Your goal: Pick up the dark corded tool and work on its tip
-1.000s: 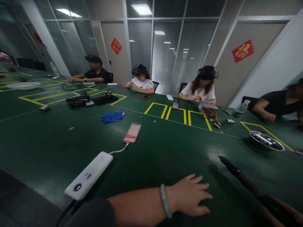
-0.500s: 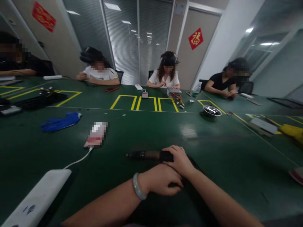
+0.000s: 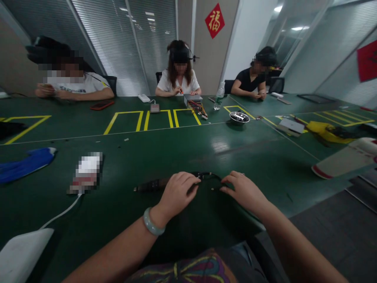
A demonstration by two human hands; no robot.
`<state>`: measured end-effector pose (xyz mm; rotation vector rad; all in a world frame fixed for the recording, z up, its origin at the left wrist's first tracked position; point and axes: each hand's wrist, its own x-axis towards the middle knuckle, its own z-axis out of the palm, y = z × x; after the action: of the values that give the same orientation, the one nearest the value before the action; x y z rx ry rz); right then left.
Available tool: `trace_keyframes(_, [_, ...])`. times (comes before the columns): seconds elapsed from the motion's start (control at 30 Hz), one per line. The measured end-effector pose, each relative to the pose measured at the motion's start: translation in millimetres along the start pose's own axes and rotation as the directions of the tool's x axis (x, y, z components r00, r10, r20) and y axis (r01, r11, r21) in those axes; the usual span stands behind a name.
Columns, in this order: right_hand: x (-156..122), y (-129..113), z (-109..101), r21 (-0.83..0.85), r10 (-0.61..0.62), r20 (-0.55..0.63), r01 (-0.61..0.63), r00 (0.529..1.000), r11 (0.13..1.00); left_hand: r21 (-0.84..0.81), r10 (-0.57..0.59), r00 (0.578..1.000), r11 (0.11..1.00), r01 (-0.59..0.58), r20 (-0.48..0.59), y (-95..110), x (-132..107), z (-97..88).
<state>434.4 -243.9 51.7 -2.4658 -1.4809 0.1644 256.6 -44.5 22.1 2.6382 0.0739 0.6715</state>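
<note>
A slim black-and-brown electric screwdriver lies on the green table, its tip pointing left. My left hand, with a pale bangle at the wrist, is closed around its rear part and hides that section. Beyond my fingers a black cable leaves the tool and curves toward my right hand. The fingers of that hand are bent around the cable, and a small dark plug end sticks out to the left beside its thumb.
To the left lie a blue glove, a phone on a white cord and a white power bank. A metal bowl, a bottle and a pale cup stand farther off. Several people sit across the table.
My hands have come apart: the right has left the tool and moved right to the cable, while the left has moved onto the tool. The view has swung right.
</note>
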Motion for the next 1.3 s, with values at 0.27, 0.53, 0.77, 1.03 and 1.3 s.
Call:
trace_keyframes(0.27, [-7.2, 0.8, 17.0, -0.013, -0.126, 0.018, 0.126, 0.992, 0.992, 0.131, 0.007, 1.0, 0.991, -0.006, -0.003, 3.4, 3.3, 9.2])
trace_keyframes(0.53, [22.8, -2.0, 20.3, 0.217, -0.025, -0.062, 0.038, 0.998, 0.976, 0.227, -0.034, 0.996, 0.974, 0.015, 0.082, 13.8, 21.7, 21.1])
trace_keyframes(0.77, [66.6, 3.8, 9.1, 0.434, -0.006, 0.049, -0.016, 0.999, 0.901, 0.272, -0.2, 0.974, 0.948, 0.163, 0.111, 13.8, 43.6, 30.2])
trace_keyframes(1.03, [83.1, 1.0, 23.4, 0.465, -0.041, 0.058, 0.009, 0.997, 0.885, 0.28, -0.248, 0.967, 0.934, 0.222, 0.06, 14.8, 45.8, 34.5])
trace_keyframes(1.3, [69.2, 10.2, 17.4, 0.265, -0.023, -0.049, 0.035, 0.999, 0.964, 0.222, -0.312, 0.95, 0.927, 0.302, 0.007, 14.6, 48.8, 39.3])
